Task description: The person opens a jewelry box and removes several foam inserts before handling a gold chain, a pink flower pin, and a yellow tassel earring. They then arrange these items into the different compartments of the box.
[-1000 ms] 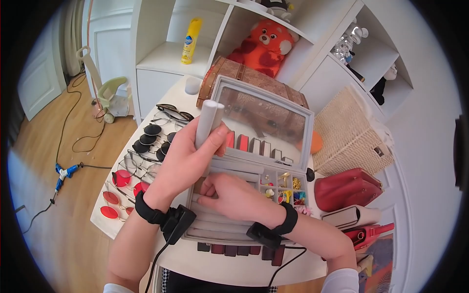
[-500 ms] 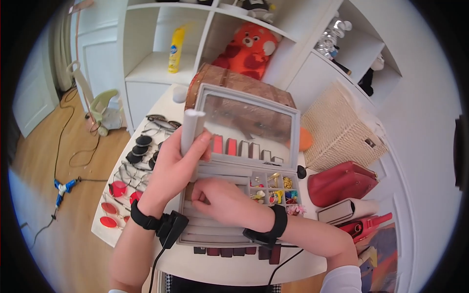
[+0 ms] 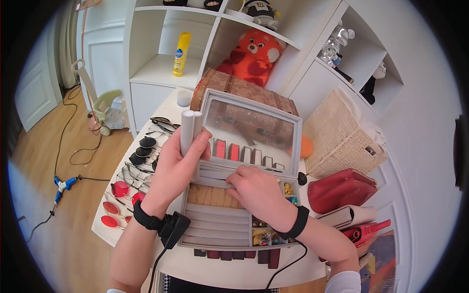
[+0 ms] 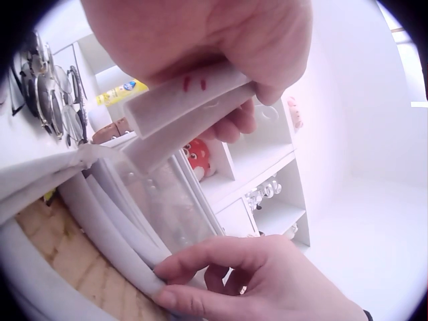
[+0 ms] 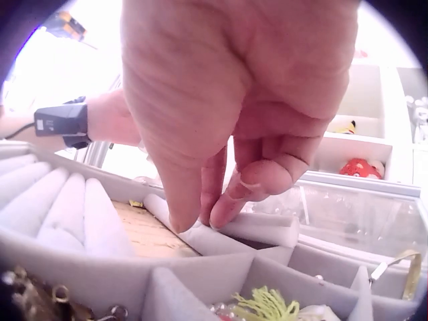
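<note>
My left hand [image 3: 171, 171] grips two pale grey padded rolls [image 3: 187, 132] upright above the left side of a jewelry box [image 3: 181, 238]. In the left wrist view, one held roll [image 4: 180, 100] bears two small red marks. Over the box's back part, my right hand [image 3: 261, 195] pinches a padded roll [image 5: 190, 234] between thumb and fingers. Another roll [image 5: 264, 229] lies beside it, tilted at one end. Bare tan box bottom [image 3: 210, 195] shows in front of these rolls. Several more rolls [image 3: 215, 225] lie in rows nearer the front.
The box's clear lid [image 3: 249, 129] stands open against a brown patterned chest [image 3: 249, 93]. Small compartments with trinkets [image 3: 261, 238] fill the box's right side. Sunglasses [image 3: 141, 151] lie left, a red handbag [image 3: 342, 190] and woven basket [image 3: 342, 136] right. Small dark boxes [image 3: 238, 255] line the front.
My right hand has moved right and back from the middle of the box to the rear rolls, uncovering the tan bottom. The left hand still holds its two rolls. The head view has shifted.
</note>
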`<state>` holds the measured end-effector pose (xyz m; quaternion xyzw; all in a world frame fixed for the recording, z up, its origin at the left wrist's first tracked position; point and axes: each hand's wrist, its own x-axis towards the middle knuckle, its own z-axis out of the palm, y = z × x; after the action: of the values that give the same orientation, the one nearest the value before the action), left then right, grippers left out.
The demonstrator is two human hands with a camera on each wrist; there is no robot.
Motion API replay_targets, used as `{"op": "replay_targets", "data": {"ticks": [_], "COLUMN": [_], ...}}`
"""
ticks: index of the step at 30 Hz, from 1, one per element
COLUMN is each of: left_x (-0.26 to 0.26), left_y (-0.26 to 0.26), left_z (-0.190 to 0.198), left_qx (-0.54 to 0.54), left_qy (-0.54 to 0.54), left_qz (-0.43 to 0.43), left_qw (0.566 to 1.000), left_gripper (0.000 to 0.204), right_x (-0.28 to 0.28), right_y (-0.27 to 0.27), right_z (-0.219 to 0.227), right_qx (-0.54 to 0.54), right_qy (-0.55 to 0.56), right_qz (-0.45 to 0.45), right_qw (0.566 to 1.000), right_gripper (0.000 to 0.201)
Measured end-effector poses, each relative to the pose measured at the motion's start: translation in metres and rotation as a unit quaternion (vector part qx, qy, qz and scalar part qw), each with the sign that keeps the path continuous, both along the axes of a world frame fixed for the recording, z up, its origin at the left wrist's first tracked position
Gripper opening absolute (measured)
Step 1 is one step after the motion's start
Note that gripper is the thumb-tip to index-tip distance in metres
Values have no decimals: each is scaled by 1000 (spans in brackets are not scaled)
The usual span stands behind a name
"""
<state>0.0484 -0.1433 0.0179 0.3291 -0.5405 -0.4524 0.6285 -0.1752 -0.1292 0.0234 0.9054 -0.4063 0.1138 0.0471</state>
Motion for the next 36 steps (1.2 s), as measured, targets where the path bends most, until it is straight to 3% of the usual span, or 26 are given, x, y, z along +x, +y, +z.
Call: {"op": "replay_targets", "data": {"ticks": [15, 27, 29, 33, 35, 36], "left_x": [2, 5, 7, 6, 6, 5], "left_y": [-1, 0, -1, -1, 0, 0], "left_z": [0, 1, -1, 0, 1, 0], "left_qx": [12, 6, 9, -10, -2, -2], "left_qy": [-7, -22, -26, -25, -34, -35], "left_qz": [-1, -16, -14, -13, -11, -12], "left_qw": [1000, 1000, 1000, 1000, 999, 999], "left_gripper": [29, 28, 28, 29, 29, 29], "right_x": [15, 21, 13, 1, 0, -1], "right_y": [-1, 9, 3, -1, -2, -5], "right_z": [-16, -7, -6, 15, 24, 24], "right_qx": [-61, -40, -19, 59, 210, 211], "right_qy": [84, 115, 27, -13, -61, -62], "right_qz": [-44, -31, 14, 20, -3, -4], "right_qw": [994, 992, 999, 998, 976, 976], "right_gripper": [18, 19, 20, 25, 25, 25]}}
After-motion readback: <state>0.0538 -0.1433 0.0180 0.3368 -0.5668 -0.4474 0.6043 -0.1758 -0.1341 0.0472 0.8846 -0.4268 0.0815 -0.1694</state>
